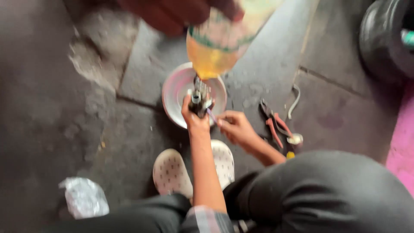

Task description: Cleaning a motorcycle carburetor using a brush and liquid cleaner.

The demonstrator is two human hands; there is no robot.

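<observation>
Closest to the viewer are the person's dark trousers (327,194), with the knees bent in a squat, and in front of them two white perforated clogs (172,172) stand on the grey stone floor (51,108). Far on the left side a crumpled piece of silvery plastic (84,197) lies on the floor, well apart from the work. Moving to the middle, the left hand (195,116) is raised with the fingers closed around a small dark metal part (199,100), which it holds upright above a round white and pink bowl (179,92). Directly over this part a plastic bottle with yellow liquid (215,47) hangs with its lower end close to the part; another person's hand (177,13) holds it at the top edge and hides the upper body of the bottle. Just beside, the right hand (235,127) pinches something thin near the part with the fingertips together; what it is, I cannot tell because of blur. More to the right, pliers with orange handles (274,123) lie on the floor, next to a bent wire (295,101). At the far right a black tyre (384,39) stands near a pink surface (403,138).
</observation>
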